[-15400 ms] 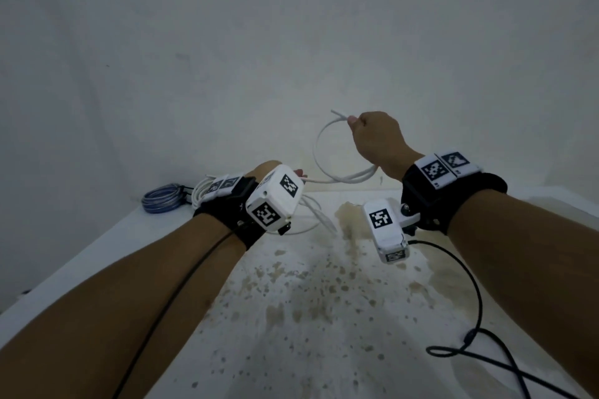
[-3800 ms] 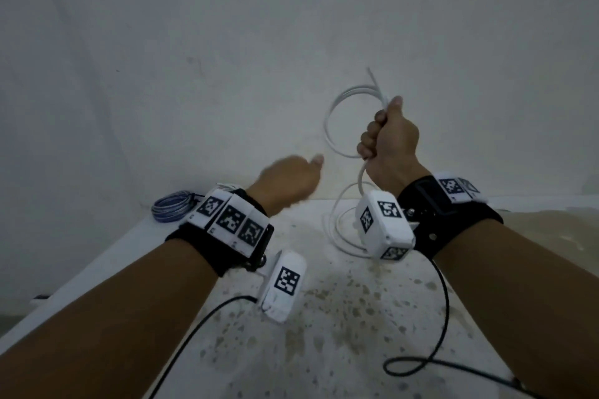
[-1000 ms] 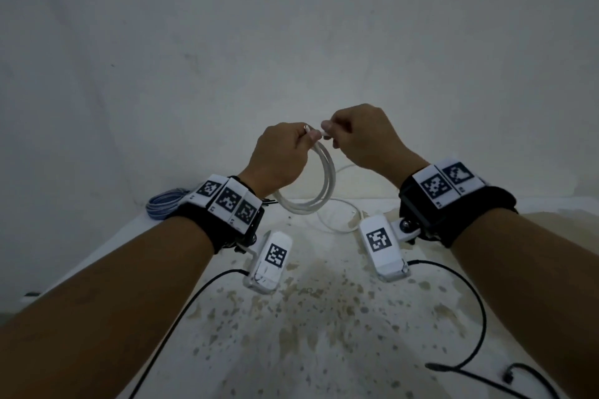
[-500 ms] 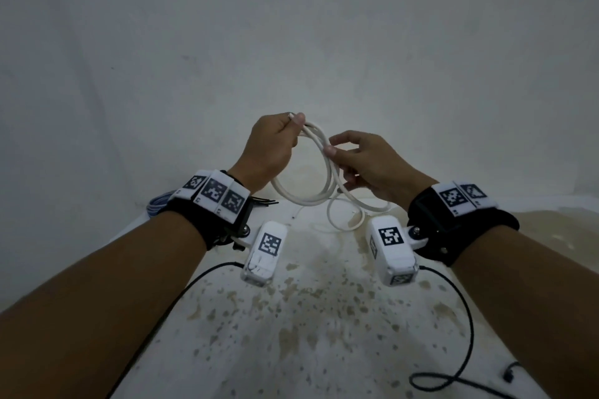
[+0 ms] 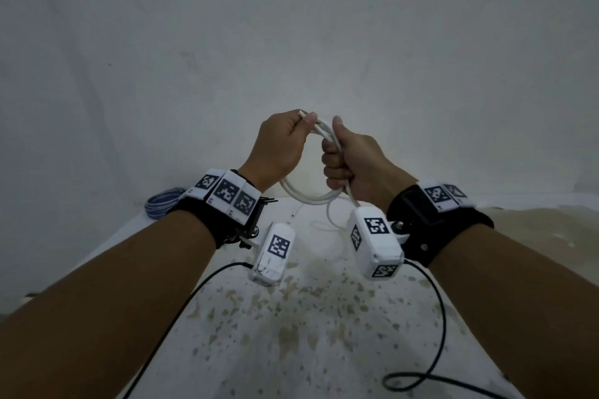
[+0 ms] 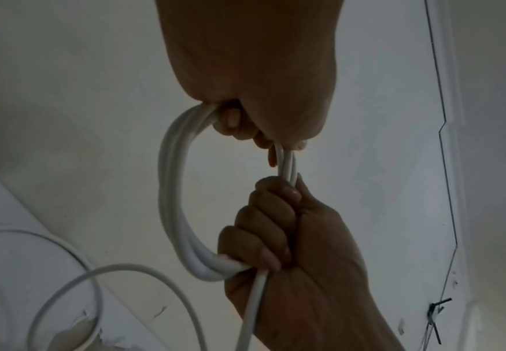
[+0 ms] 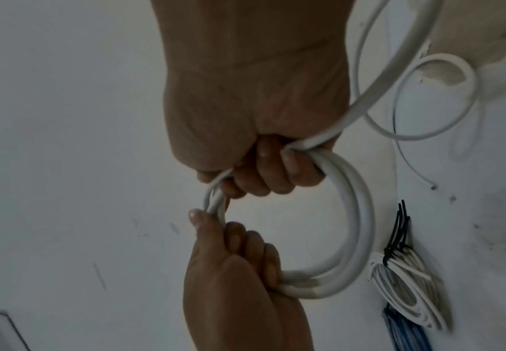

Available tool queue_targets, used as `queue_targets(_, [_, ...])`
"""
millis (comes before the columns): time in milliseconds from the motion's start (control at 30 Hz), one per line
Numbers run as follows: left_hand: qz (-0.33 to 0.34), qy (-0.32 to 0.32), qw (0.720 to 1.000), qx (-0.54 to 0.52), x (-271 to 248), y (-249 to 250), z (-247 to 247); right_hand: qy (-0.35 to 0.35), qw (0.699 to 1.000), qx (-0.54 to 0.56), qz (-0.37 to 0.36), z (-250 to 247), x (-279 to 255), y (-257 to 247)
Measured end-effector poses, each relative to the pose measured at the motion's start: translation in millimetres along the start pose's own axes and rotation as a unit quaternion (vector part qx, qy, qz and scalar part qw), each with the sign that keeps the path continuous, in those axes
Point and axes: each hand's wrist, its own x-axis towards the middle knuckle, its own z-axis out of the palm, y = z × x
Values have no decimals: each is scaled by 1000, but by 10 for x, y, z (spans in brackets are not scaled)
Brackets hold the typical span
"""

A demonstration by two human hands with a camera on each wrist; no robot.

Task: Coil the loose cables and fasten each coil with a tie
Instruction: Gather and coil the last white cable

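Hidden: We cannot see the top of the white cable coil point(image 5: 309, 196), which runs inside both fists; only its end tip pokes out by the left thumb. The blue cable bundle point(image 5: 161, 202) at middle left of the head view is half covered by the left wristband. The black ties point(image 7: 397, 234) at lower right of the right wrist view are dim, and we cannot count them.
Left hand point(image 5: 281, 147): Raised at the centre of the head view, back of the hand toward us, fingers point(image 7: 253, 247) clenched around the coil's strands with the thumb pressing on top.
Right hand point(image 5: 355, 161): Just beside the left hand, thumb pointing up, fingers point(image 6: 262, 228) curled tight, grasping the same coil and one loose strand that leaves the fist downward.
Cable: The coil hangs as a small ring of several turns between the two hands, above the desk point(image 5: 291, 343); its loose tail lies in loops on the stained desk below.
Finished coil: A tied white coil point(image 7: 407, 285) lies at lower right of the right wrist view, beside the blue one.
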Motion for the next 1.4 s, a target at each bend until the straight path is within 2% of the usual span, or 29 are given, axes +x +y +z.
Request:
queue_targets(100, [-60,-20,993,101,-13,13,59,110,990,51,-71,50,51,43])
queue_targets(167, [-106,22,975,193,-91,66,69,171,973,116,-107,21,77,-8])
queue_targets(200, [-127,21,966,223,-150,112,56,192,963,147,-122,-4,88,-51])
queue_targets(233, [-160,-34,961,225,-220,168,62,207,953,176,-135,-28,89,-96])
queue_targets(267, [-214,-131,949,194,-306,209,93,216,944,202,-147,-46,87,-129])
queue_targets(300, [-296,-237,920,102,-410,262,160,220,937,221,-157,-56,83,-155])
queue_targets(333, [-381,-325,865,-35,-493,325,231,218,933,233,-164,-51,76,-171])
queue_targets(367, [-440,-365,803,-168,-550,378,294,211,933,239,-169,-25,59,-173])
queue_targets(400, [-481,-355,748,-287,-552,335,383,201,934,241,-171,16,39,-167])
queue_targets(433, [-516,-308,706,-374,-510,270,461,192,936,240,-171,54,22,-152])
queue_targets(467, [-546,-250,677,-427,-474,240,492,186,938,237,-170,80,6,-132])
queue_targets(500, [-565,-186,664,-454,-426,202,521,184,940,232,-169,90,-15,-113])
queue_targets(533, [-560,-135,670,-468,-376,177,523,184,942,223,-168,89,-37,-96])
queue_targets(633, [-513,-12,732,-447,-272,214,452,204,950,168,-167,23,-102,-90])
queue_targets(667, [-500,23,743,-445,-252,235,433,215,952,142,-165,-19,-118,-105])
queue_targets(733, [-478,56,782,-396,-238,245,409,230,956,92,-155,-110,-149,-133])
queue_targets(767, [-461,74,790,-398,-230,246,418,232,959,75,-148,-150,-162,-137])
queue_targets(800, [-448,82,801,-389,-221,241,424,231,961,65,-139,-184,-174,-136])
queue_targets(867, [-410,61,848,-331,-195,194,465,220,966,59,-120,-240,-202,-121])
queue_targets(933, [-327,33,917,-224,-201,174,478,203,972,56,-106,-273,-232,-104])
queue_targets(1000, [-235,13,965,-117,-204,109,476,196,974,57,-100,-301,-251,-106])
queue_targets(1067, [-202,-8,975,-88,-224,111,459,196,974,64,-92,-327,-255,-101])
queue_targets(1100, [-207,-18,972,-108,-224,121,453,194,975,66,-88,-335,-251,-88])
queue_targets(1167, [-233,-20,953,-193,-204,164,442,188,977,67,-78,-333,-239,-32])
queue_targets(1233, [-250,2,941,-229,-148,222,410,178,979,74,-61,-306,-229,40])
queue_targets(1400, [-216,-21,960,-174,-50,188,295,146,983,107,-42,-246,-220,103])
